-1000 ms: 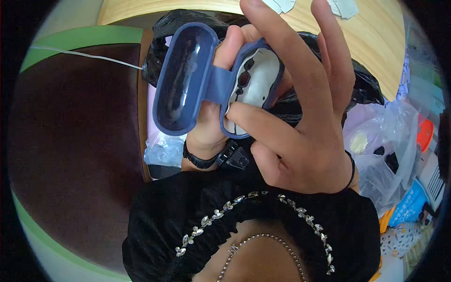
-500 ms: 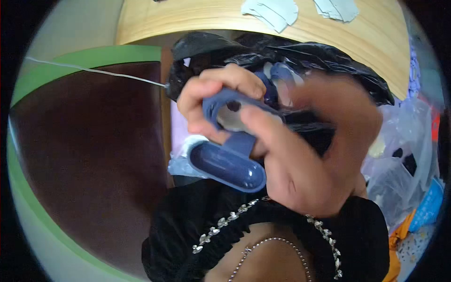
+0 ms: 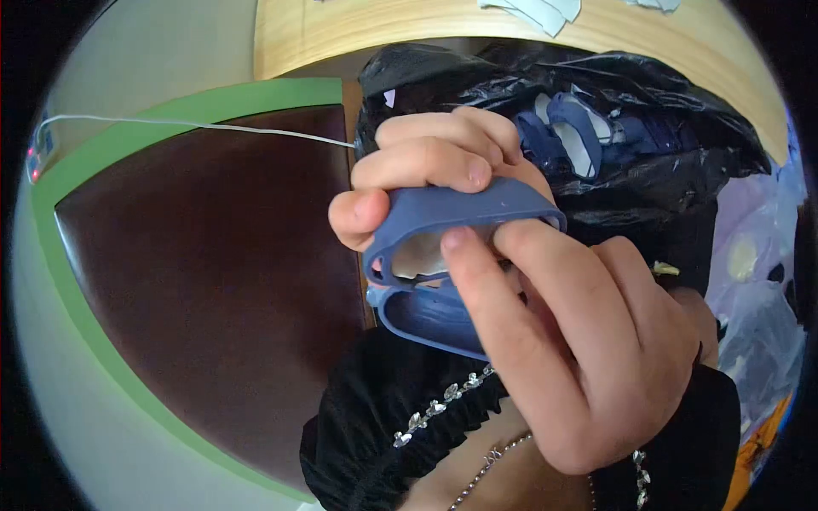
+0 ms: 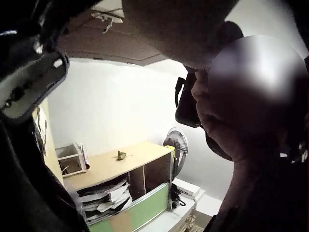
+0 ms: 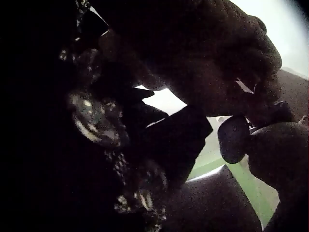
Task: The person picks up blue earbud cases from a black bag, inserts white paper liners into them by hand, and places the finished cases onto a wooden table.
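In the head view the left hand (image 3: 439, 157) grips a blue case (image 3: 464, 209) from its far side, fingers curled over the outer wall. White material (image 3: 422, 254) lines the case's opening, which faces the body. The lid (image 3: 426, 317) hangs below, joined to the case and partly covered by the right hand (image 3: 596, 341). That hand's index and middle fingertips reach into the opening and touch the lining or rim; its thumb is hidden. Both wrist views are too dark to make out the case or the contact.
Behind the hands lies a black plastic bag (image 3: 665, 85) holding several blue cases (image 3: 579, 136). White pieces (image 3: 537, 10) lie on the wooden table (image 3: 341, 38). A brown seat (image 3: 213, 255) with green edging is at the left, a white cable (image 3: 239, 129) above it, and clear plastic bags (image 3: 754, 324) at the right.
The left hand has turned the case from upright to sideways, its lid swinging from the left to below. The right hand's fingers have shifted along the opening. The head view has moved too.
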A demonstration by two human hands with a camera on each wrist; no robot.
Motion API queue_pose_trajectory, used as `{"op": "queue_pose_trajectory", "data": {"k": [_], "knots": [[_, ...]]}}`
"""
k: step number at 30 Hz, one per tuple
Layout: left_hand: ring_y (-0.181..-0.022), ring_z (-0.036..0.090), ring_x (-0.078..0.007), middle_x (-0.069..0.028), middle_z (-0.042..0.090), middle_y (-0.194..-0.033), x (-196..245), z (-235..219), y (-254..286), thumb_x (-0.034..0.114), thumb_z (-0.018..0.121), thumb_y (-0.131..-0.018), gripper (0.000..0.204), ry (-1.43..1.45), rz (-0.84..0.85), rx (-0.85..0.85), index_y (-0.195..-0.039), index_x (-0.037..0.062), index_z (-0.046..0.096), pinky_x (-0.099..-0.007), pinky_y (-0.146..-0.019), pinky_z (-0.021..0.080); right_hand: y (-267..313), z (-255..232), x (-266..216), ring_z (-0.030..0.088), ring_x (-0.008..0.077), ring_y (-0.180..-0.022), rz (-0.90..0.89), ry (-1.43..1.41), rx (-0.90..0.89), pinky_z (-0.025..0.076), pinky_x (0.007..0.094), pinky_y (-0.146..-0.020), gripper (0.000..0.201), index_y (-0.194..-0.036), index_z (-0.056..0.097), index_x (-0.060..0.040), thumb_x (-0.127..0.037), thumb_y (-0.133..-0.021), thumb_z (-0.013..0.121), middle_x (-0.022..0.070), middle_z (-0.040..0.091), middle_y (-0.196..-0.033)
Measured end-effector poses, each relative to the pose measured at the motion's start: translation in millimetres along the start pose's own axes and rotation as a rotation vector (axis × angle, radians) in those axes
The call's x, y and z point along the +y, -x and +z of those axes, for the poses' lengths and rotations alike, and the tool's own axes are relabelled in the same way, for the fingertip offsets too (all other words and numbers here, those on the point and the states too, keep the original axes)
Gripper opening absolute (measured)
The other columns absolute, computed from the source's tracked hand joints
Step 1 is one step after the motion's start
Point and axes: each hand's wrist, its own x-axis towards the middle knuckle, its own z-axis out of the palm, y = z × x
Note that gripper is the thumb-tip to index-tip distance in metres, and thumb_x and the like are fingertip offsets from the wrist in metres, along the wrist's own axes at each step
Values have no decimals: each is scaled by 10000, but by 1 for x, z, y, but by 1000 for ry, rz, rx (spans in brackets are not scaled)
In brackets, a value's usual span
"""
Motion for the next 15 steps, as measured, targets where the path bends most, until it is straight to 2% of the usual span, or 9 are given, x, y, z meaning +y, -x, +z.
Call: {"op": "queue_pose_trajectory", "data": {"k": [1,4,8,15], "knots": [[-637,507,-270,-222,542,-807,1,-2,0,336,443,-951,398,-10,-10,-7,-1184,16,394,-379,-455,450,0,-1,-7,482,140,-527,69,-3,-42,332,203,-383,320,-864,709,-78,-13,-559,636,81,586,-781],[-647,512,-269,-219,545,-813,4,-4,1,348,450,-947,410,-26,-31,-24,-1186,21,389,-377,-468,457,0,-3,-11,473,135,-532,109,-9,-84,333,205,-384,346,-880,711,-107,12,-567,621,83,576,-794],[-659,519,-267,-215,549,-822,6,-7,0,365,458,-941,426,-43,-49,-37,-1189,27,381,-373,-484,466,5,8,-6,484,137,-548,30,25,18,363,210,-394,354,-883,716,-119,1,-565,616,79,572,-800],[-681,532,-264,-208,557,-838,10,-14,-3,394,473,-931,456,-87,-71,-54,-1195,38,368,-367,-513,481,-1,12,-9,523,142,-580,93,-18,-1,412,214,-414,334,-900,718,-102,-23,-585,637,82,562,-806]]}}
